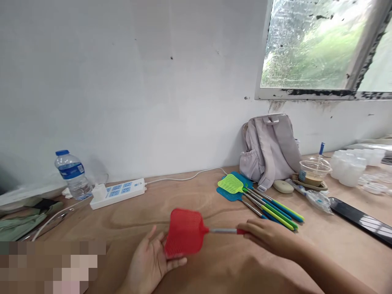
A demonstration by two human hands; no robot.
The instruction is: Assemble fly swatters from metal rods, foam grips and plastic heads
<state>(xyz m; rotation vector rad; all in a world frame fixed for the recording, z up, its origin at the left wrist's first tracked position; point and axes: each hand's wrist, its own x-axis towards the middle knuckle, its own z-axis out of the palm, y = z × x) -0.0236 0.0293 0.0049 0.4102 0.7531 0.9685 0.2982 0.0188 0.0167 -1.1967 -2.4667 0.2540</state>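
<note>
A red fly swatter (185,231) with a perforated square head and a silver shaft lies sideways in front of me, just over the table. My right hand (269,237) is closed around its red handle, which the fingers mostly cover. At the other end, my left hand (150,259) has its palm turned up and its fingers spread; they touch the left edge of the swatter head without wrapping round it. Beyond my right hand, several more fly swatters (231,184) in blue and lime green lie in an overlapping pile, their handles toward the right.
Against the wall stand a water bottle (72,173), a white power strip (119,192) and a grey backpack (272,147). Farther right are a lidded plastic cup (314,171), stacked white cups (352,169) and a black phone-like slab (361,218). Green cloth (18,220) lies left.
</note>
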